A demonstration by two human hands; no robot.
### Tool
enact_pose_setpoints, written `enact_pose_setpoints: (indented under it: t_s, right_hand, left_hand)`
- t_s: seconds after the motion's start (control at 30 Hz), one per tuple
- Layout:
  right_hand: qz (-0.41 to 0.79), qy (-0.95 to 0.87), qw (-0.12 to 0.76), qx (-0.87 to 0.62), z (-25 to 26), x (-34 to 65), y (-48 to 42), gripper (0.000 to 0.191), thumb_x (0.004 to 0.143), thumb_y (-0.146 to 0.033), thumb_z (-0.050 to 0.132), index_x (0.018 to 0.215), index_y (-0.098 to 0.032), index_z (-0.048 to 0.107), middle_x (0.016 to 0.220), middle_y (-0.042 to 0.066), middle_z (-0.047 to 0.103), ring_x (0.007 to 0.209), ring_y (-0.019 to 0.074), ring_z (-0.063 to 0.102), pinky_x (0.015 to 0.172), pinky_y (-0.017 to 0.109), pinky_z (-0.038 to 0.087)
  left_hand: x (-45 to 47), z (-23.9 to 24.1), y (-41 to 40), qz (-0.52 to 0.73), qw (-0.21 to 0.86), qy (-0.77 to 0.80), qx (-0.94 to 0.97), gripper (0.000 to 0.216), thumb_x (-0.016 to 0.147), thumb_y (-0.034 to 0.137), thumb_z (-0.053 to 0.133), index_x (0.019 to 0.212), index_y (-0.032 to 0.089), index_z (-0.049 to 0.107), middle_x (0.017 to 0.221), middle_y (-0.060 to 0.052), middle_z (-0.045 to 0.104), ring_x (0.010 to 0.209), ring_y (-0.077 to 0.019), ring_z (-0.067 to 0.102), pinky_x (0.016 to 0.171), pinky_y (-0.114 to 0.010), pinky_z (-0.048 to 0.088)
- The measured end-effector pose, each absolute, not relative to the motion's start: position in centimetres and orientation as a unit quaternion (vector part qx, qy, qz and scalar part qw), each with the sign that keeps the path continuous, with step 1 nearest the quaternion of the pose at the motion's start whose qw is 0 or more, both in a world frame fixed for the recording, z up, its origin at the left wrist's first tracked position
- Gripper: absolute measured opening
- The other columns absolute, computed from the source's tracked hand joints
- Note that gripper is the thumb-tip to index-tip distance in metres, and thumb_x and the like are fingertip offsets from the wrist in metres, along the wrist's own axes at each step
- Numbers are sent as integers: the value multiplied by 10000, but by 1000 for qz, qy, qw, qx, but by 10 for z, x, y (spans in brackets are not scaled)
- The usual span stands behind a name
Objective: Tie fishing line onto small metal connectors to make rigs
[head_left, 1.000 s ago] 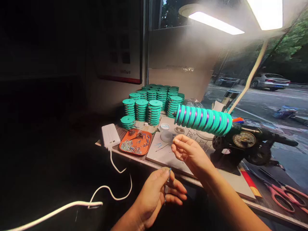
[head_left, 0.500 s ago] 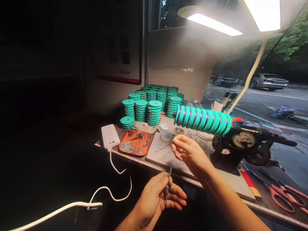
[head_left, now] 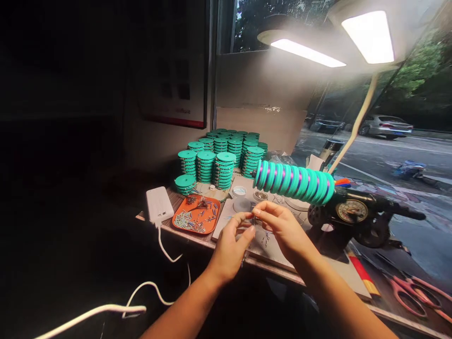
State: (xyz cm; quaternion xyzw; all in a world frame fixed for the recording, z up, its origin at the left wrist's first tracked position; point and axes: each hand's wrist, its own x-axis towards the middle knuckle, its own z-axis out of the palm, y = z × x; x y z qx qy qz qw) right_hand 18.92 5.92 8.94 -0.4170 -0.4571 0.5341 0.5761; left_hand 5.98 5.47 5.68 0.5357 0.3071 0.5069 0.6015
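Note:
My left hand (head_left: 229,247) is closed, thumb toward fingers, on a thin strand with small parts, mostly hidden by the fingers; a dark bit of it hangs below the palm. Its fingertips meet those of my right hand (head_left: 280,228), whose thumb and index finger pinch something too small to make out. Small metal pieces (head_left: 265,239) show just below the right fingers; whether they hang or lie on the board cannot be seen. Both hands are above the front of a pale board (head_left: 226,228). Behind stand small round tubs, one a white tub (head_left: 239,191).
An orange tray (head_left: 176,214) holds small tubes and metal parts. Stacked teal spools (head_left: 224,172) fill the back. A winding machine (head_left: 353,210) carries a row of teal rings (head_left: 294,181) close above my right hand. Scissors (head_left: 409,294) lie right; a white power bank (head_left: 159,205) sits left.
My left hand has risen from below the table edge to meet the right fingertips, bringing the strand along. The right hand stays pinched in nearly the same place. The view has shifted slightly.

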Motion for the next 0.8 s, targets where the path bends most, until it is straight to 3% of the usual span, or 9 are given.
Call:
enact_pose_setpoints:
  t_s: [0.1, 0.2, 0.53, 0.7, 0.8]
  right_hand:
    - [532, -461, 575, -417, 89, 191, 60, 177, 585, -274, 721, 571, -156, 591, 524, -62, 492, 472, 60, 317, 468, 220, 231]
    - [548, -455, 569, -411, 86, 190, 60, 191, 597, -297, 714, 581, -162, 580, 510, -63, 467, 471, 67, 337, 473, 222, 254]
    - [597, -424, 569, -373, 93, 182, 58, 232, 598, -346, 714, 610, -180, 552, 451, -77, 400, 407, 80, 362, 381, 218, 320]
    - [601, -388, 590, -375, 93, 180, 60, 216, 600, -318, 717, 646, -164, 573, 592, -36, 568, 394, 38, 337, 376, 191, 280]
    - [608, -376, 593, -371, 94, 179, 61, 221, 589, -312, 724, 638, -161, 571, 548, -34, 573, 386, 46, 374, 369, 185, 270]
  left_hand:
    - [70, 63, 66, 518, 608, 302, 521, 139, 723, 263, 628, 802, 149, 628, 806, -23, 613, 833, -171, 546, 814, -276, 389]
    - [73, 67, 65, 504, 643, 289, 499, 147, 721, 286, 625, 713, 140, 609, 694, -7, 585, 710, -139, 537, 728, -258, 417]
    - [71, 80, 61, 469, 713, 268, 447, 206, 750, 325, 578, 676, 133, 569, 618, -10, 557, 517, -83, 469, 469, -180, 387]
    - [73, 76, 55, 504, 694, 282, 431, 167, 698, 280, 647, 655, 135, 575, 607, 18, 521, 550, -74, 453, 516, -168, 382]
    - [72, 75, 51, 502, 698, 280, 426, 166, 683, 284, 662, 664, 133, 593, 647, 12, 535, 561, -74, 443, 546, -179, 381]
